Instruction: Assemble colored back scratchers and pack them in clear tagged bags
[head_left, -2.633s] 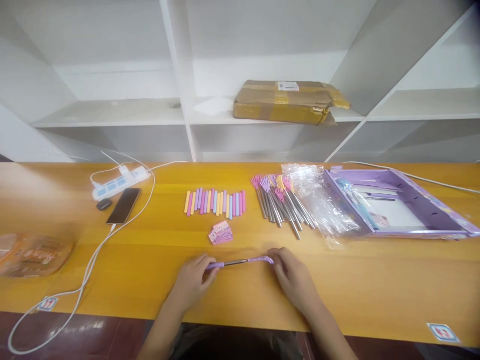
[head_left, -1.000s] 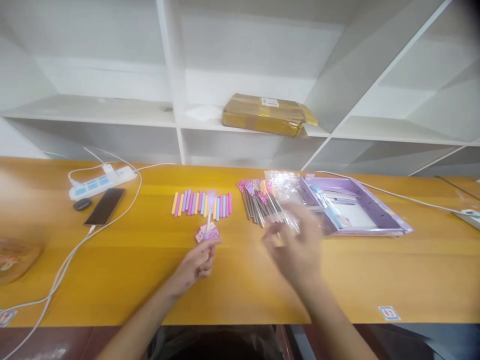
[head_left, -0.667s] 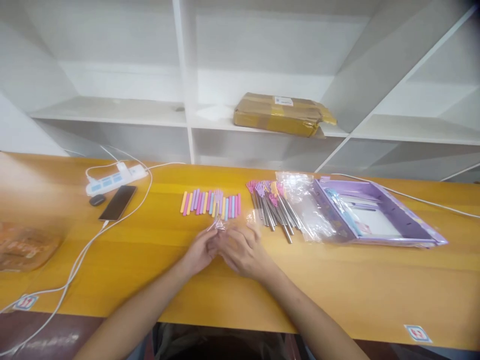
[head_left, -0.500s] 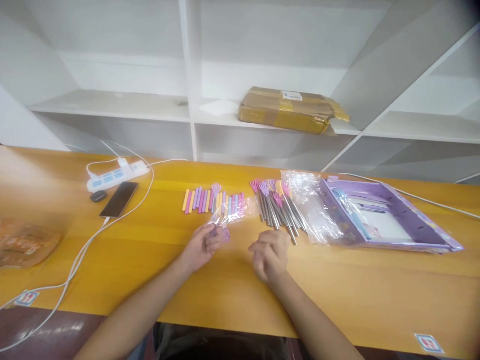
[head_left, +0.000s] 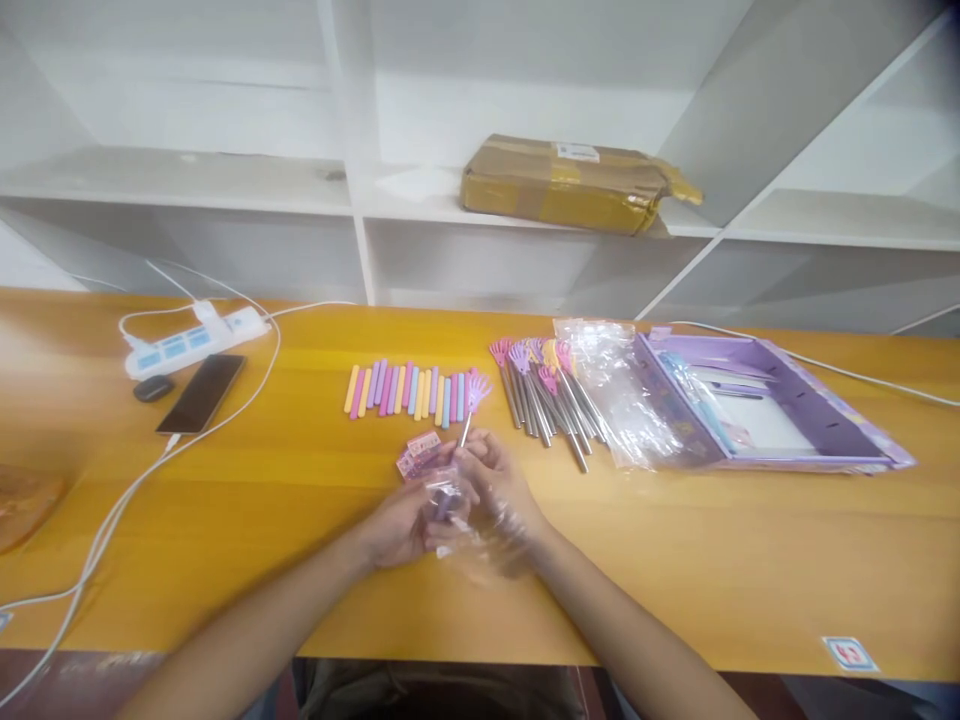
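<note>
My right hand (head_left: 499, 485) is closed round the shaft of a small back scratcher (head_left: 478, 390), whose purple hand-shaped head points away from me. A clear plastic bag (head_left: 448, 488) lies bunched between my hands, its loose end hanging over my right wrist. My left hand (head_left: 405, 522) has its fingers curled round the bag; a dark purple bit shows through the plastic. Pink printed pieces (head_left: 420, 455) show just beyond my left fingers; whether they are held or on the table I cannot tell. Ahead lies a row of pastel sticks (head_left: 401, 390).
Several back scratchers (head_left: 551, 400) with metal shafts lie right of the sticks, beside clear plastic wrapping (head_left: 637, 410) and an open purple box (head_left: 825, 430). Left are a phone (head_left: 201, 395), a power strip (head_left: 196, 342) and white cables. A taped carton (head_left: 570, 185) sits on the shelf.
My right hand has moved left to meet my left hand and now grips the purple-headed scratcher. The bag has been drawn back from the sticks toward me. The view has shifted slightly.
</note>
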